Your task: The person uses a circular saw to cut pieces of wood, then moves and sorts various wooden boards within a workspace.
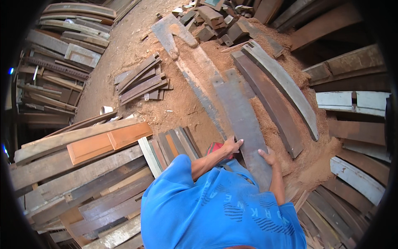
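A long, weathered grey-brown wooden plank (240, 112) slants away in front of my body, its near end close against my shirt. My left hand (233, 146) grips its left edge, with the thumb near the face. On the opposite edge my right hand (269, 157) is closed round the wood, thumb on top; the fingers underneath are hidden. Just right of the plank lie a dark brown beam (269, 103) and a pale grey beam (286, 85), side by side. Past its far end, a worn board with a notched end (176, 35) lies on the sawdust.
Short offcuts (215, 20) are heaped at the far end. A small stack of brown slats (143, 79) sits left of centre. Piled boards line both sides, with an orange panel (110, 142) at the left. Sawdust (306, 166) covers the ground, and a white cup-like object (106, 110) lies there.
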The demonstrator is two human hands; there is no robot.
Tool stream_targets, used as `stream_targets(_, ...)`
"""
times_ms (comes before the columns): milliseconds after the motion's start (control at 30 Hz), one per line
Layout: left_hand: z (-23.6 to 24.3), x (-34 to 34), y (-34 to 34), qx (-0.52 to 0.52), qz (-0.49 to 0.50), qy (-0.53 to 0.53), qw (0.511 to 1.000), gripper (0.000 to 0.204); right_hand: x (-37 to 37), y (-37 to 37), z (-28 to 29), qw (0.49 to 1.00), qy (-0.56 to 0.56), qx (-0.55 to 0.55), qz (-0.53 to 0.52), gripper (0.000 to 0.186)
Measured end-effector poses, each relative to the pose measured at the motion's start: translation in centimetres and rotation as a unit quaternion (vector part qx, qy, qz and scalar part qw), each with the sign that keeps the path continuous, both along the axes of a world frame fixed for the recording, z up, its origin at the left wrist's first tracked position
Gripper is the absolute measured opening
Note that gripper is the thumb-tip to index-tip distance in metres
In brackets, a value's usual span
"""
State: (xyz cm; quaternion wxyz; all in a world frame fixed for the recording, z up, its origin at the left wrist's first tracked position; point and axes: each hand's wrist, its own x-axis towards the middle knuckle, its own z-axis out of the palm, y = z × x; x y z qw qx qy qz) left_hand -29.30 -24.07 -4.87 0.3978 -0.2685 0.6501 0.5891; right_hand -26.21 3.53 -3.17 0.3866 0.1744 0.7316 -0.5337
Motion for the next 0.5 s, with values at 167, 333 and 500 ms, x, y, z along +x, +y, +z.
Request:
stream_targets(167, -3.4, -0.8, 0.6, 0.007, -0.03, 0.016, 0.999, 0.053, -0.5, 1.2, -2.2, 0.997, -0.032, -0.059, -0.046, 0.071)
stream_targets(333, -3.6, -0.1, 0.6, -0.004, 0.013, 0.016, 1.0, 0.05, 0.1, 1.3, -3.2, 0.999, 0.026, 0.008, -0.033, 0.063)
stream_targets(500, -2.0, -0.4, 0.6, 0.008, 0.043, 0.008, 0.999, 0.042, -0.3, 0.1, 0.5, 0.996, 0.039, 0.07, -0.035, 0.06)
